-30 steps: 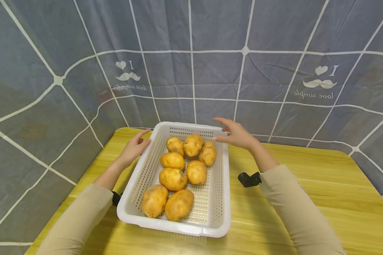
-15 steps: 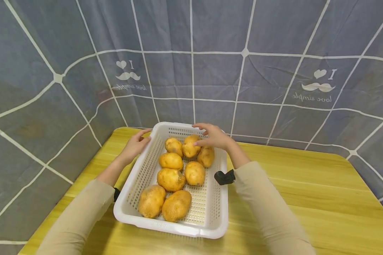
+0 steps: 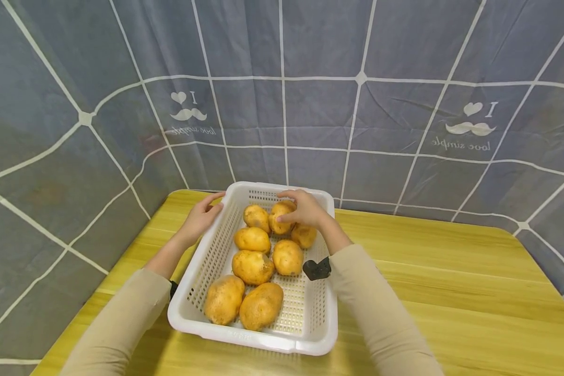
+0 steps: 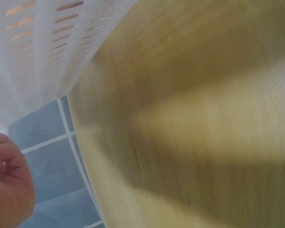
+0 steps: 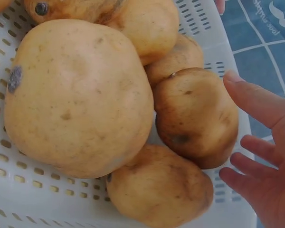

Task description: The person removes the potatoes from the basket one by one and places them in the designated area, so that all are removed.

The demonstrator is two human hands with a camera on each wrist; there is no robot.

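A white perforated plastic basket (image 3: pixel 254 340) holds several yellow-brown potatoes (image 3: pixel 253 267). My right hand (image 3: pixel 306 209) is over the far end of the basket, thumb and fingers spread around a potato (image 5: pixel 197 118) in the back row. In the right wrist view a small gap shows between most of the fingers and that potato, with the thumb tip right at its edge. My left hand (image 3: pixel 198 219) stays at the basket's far left corner, thumb and fingertips touching the rim. The left wrist view shows the hand (image 4: pixel 9 183) beside the basket's outer wall, its fingertips partly hidden.
The basket stands on a yellow wood-grain table (image 3: pixel 451 282). Behind and to the left hangs a grey curtain (image 3: pixel 319 115) with white grid lines. A black wrist camera (image 3: pixel 317 269) on the right wrist overlaps the basket's right wall.
My right hand has moved left and down from beyond the basket's right rim to around a back-row potato. My left hand has stayed at the rim.
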